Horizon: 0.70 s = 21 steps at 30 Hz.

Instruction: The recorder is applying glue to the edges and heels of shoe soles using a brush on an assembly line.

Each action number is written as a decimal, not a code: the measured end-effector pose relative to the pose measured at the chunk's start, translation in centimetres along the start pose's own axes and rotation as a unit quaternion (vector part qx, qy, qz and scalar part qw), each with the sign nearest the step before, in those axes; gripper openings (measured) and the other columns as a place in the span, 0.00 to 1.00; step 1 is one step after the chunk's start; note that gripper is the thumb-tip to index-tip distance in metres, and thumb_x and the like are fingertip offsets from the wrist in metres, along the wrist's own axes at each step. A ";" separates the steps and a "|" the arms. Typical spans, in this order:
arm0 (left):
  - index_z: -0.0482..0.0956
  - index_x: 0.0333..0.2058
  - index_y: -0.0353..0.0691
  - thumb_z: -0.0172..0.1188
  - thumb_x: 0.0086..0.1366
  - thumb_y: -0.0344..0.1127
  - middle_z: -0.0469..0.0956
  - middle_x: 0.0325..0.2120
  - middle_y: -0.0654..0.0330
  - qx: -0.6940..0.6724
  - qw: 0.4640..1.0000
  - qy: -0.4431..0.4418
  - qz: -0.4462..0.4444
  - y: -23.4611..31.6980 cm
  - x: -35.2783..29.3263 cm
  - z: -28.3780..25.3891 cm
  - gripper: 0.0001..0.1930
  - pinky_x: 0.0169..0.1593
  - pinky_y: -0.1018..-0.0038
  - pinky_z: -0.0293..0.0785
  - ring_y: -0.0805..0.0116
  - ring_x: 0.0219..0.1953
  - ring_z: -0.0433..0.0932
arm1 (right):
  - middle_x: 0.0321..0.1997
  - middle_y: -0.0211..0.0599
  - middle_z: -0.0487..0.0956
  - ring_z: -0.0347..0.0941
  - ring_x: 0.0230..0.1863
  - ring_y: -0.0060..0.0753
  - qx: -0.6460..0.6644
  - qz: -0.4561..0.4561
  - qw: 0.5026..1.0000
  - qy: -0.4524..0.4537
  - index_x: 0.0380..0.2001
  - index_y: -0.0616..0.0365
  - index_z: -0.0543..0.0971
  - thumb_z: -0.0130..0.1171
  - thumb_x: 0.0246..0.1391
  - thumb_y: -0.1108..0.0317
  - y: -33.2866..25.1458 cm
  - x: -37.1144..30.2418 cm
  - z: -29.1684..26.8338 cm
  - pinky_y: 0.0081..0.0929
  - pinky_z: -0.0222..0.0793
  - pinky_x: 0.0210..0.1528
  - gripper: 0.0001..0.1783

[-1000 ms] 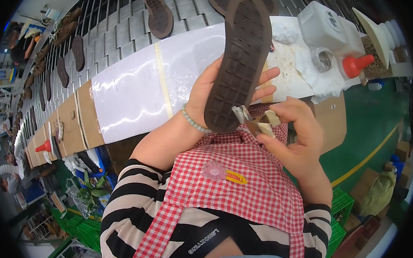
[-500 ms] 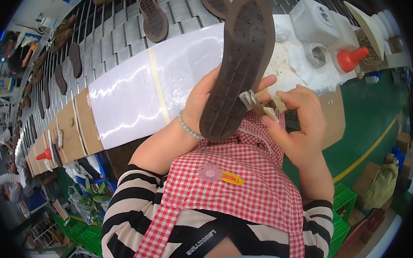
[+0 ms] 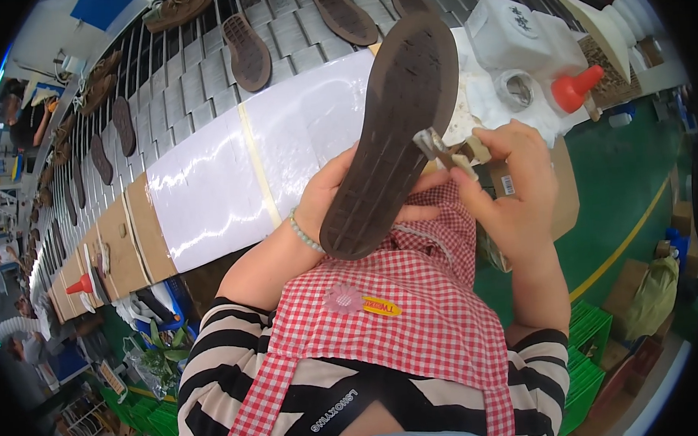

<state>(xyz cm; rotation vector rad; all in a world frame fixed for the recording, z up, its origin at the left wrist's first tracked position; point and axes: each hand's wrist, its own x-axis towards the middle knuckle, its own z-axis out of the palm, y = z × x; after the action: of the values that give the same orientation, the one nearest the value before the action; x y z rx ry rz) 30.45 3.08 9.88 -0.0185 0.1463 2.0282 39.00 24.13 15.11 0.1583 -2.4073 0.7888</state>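
A dark brown shoe sole (image 3: 396, 129) with a grooved tread is held upright at a tilt in front of my apron. My left hand (image 3: 320, 196), wearing a pale bead bracelet, grips it from behind, with fingertips showing past its right edge. In my right hand (image 3: 521, 185), a small brush-like tool (image 3: 443, 151) with a greyish tip and a worn, tan wrapped handle is pinched between thumb and fingers. Its tip overlaps the right edge of the sole, around mid-length. I cannot tell whether the tip touches it.
A slatted metal conveyor (image 3: 192, 84) carries several soles and shoes. Before it runs a white-covered board (image 3: 205, 186). White plastic containers (image 3: 505, 32), an open jar (image 3: 516, 89) and a red-capped bottle (image 3: 577, 89) stand at right. Green crates (image 3: 588, 340) sit low on the right.
The sole has shifted slightly down and left with my left hand. The brush-like tool's tip now lies farther up along the sole's right edge. The whole view has moved a little.
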 end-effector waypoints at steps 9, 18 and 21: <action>0.54 0.72 0.36 0.33 0.80 0.48 0.58 0.69 0.41 -0.024 0.996 -0.042 -0.068 0.5 -0.5 -1.3 0.30 0.62 0.30 0.65 0.27 0.69 0.57 | 0.34 0.33 0.78 0.75 0.41 0.40 -0.045 -0.028 0.998 0.017 0.43 0.57 0.80 0.74 0.39 0.71 1.7 0.9 -0.9 0.40 0.67 0.50 0.24; 0.55 0.71 0.40 0.50 0.75 0.47 0.58 0.71 0.50 0.164 0.979 -0.011 0.121 2.7 0.6 -2.4 0.32 0.69 0.40 0.62 0.39 0.70 0.60 | 0.44 0.38 0.81 0.75 0.49 0.45 -0.201 0.046 0.973 0.105 0.45 0.59 0.82 0.72 0.46 0.70 6.3 3.0 -5.0 0.42 0.68 0.54 0.20; 0.58 0.70 0.44 0.54 0.72 0.37 0.61 0.70 0.55 0.239 0.936 0.020 0.259 6.0 1.2 -2.8 0.30 0.72 0.46 0.59 0.45 0.72 0.58 | 0.45 0.38 0.81 0.74 0.52 0.47 -0.218 0.149 0.961 0.086 0.45 0.58 0.82 0.72 0.46 0.70 9.4 3.1 -5.7 0.43 0.68 0.55 0.20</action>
<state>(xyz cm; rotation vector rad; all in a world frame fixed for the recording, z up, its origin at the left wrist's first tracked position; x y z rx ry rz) 24.39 1.19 7.63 0.3158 0.7338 2.4625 36.64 35.30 15.86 -0.4402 -2.3985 0.3585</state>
